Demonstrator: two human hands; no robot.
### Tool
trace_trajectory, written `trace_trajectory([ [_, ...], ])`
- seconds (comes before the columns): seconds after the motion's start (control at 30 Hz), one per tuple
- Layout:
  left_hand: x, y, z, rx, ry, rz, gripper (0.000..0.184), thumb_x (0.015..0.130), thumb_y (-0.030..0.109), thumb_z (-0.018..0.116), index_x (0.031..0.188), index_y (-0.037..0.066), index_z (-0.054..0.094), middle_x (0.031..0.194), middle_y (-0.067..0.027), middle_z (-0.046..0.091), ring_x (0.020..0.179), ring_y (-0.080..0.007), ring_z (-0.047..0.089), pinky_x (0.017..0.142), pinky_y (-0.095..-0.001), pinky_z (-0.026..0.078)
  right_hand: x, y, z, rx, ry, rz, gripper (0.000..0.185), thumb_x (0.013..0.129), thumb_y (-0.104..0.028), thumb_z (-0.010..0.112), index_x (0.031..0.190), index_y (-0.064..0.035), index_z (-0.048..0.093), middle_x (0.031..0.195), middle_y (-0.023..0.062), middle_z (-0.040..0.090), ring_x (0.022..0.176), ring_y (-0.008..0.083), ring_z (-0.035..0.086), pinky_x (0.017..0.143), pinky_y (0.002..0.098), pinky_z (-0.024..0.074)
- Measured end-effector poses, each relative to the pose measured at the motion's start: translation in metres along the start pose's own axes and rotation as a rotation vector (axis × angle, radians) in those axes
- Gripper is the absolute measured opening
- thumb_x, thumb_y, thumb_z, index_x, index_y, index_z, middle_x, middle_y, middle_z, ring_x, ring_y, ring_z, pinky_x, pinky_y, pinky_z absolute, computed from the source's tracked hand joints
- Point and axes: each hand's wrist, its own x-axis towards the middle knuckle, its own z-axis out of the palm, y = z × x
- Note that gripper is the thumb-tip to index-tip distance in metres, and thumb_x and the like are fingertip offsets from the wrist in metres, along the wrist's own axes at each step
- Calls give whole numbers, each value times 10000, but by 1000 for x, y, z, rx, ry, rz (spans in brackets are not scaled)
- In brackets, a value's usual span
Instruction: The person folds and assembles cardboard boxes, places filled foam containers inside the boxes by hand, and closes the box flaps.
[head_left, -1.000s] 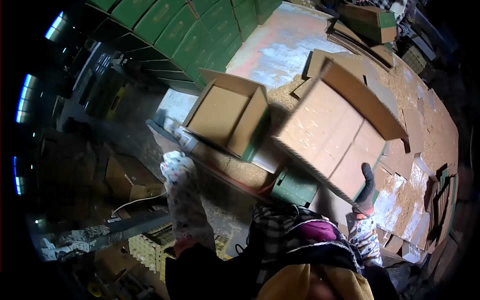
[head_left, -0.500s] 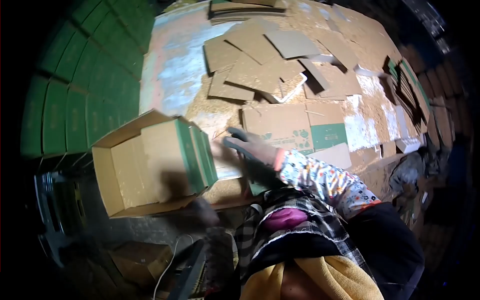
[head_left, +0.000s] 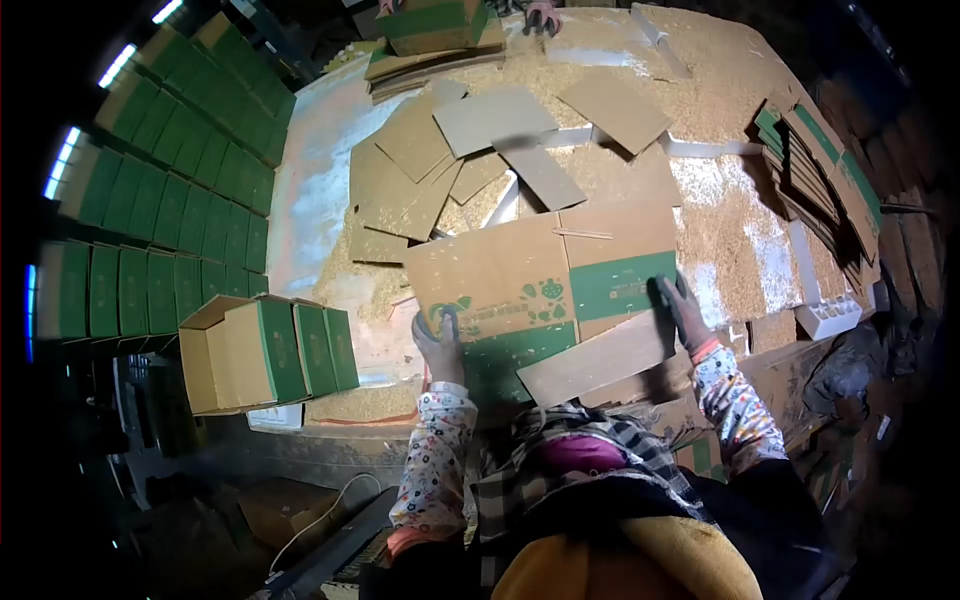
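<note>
A flat brown and green carton (head_left: 500, 280) with printed fruit shapes lies in front of me, with a loose plain strip of cardboard (head_left: 600, 358) over its lower part. My left hand (head_left: 440, 345), gloved, grips its left side with the fingers on the printed face. At the right edge, my right hand (head_left: 683, 310), also gloved, has its fingers curled round the board. To the left, a box (head_left: 225, 355) with open flaps and green-sided pieces inside stands at the table's corner; neither hand touches it.
Loose cardboard sheets (head_left: 495, 120) lie beyond the carton on the sawdust-covered table (head_left: 325, 165). Green boxes (head_left: 150, 220) are stacked at the left. Folded cartons (head_left: 815, 180) lean at the right, near a white block (head_left: 828, 316). Another person's gloved hand (head_left: 541, 17) shows at the far edge.
Both my hands have come to the sides of the flat carton. The box once carried by my right hand is gone from there; the box at left now stands untouched. My view has turned right.
</note>
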Motion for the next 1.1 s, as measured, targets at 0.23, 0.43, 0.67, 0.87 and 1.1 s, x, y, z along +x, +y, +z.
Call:
trace_trajectory([
  [0.23,2,175,-9,-562,-226,226,310,867,124,611,1147,36,510,1113,-78,567,991,-150,547,842,-264,437,63,-104,-76,-263,387,-433,345,951,-192,477,1217,26,472,1147,144,523,1052,213,515,924,315,413],
  [0.43,74,180,-46,-48,-471,180,350,758,180,695,1047,16,586,947,-143,632,834,-228,591,753,-316,463,-4,-175,-10,153,364,-400,330,811,-176,675,1047,1,528,888,53,573,817,123,541,752,260,450],
  [0.67,-57,220,10,928,-1403,1058,626,807,564,525,1190,70,492,1144,-206,534,1055,-349,551,889,-455,446,37,-173,27,93,264,-363,676,771,-350,716,1211,84,441,1113,238,563,1041,324,545,925,377,414],
  [0.87,-40,185,1,988,-655,808,1021,738,734,503,1400,7,231,1390,-264,303,1292,-415,307,1075,-505,241,73,-150,-9,-412,-366,-43,738,651,-444,789,1196,-6,555,1107,155,625,1074,262,571,955,319,422],
  [1.1,-41,138,13,303,-341,392,1082,692,613,683,1372,-87,215,1342,-294,353,1249,-421,348,1049,-451,283,19,-239,-6,-1058,-411,-693,833,804,-631,518,1327,5,388,1340,247,395,1255,381,372,1061,480,269],
])
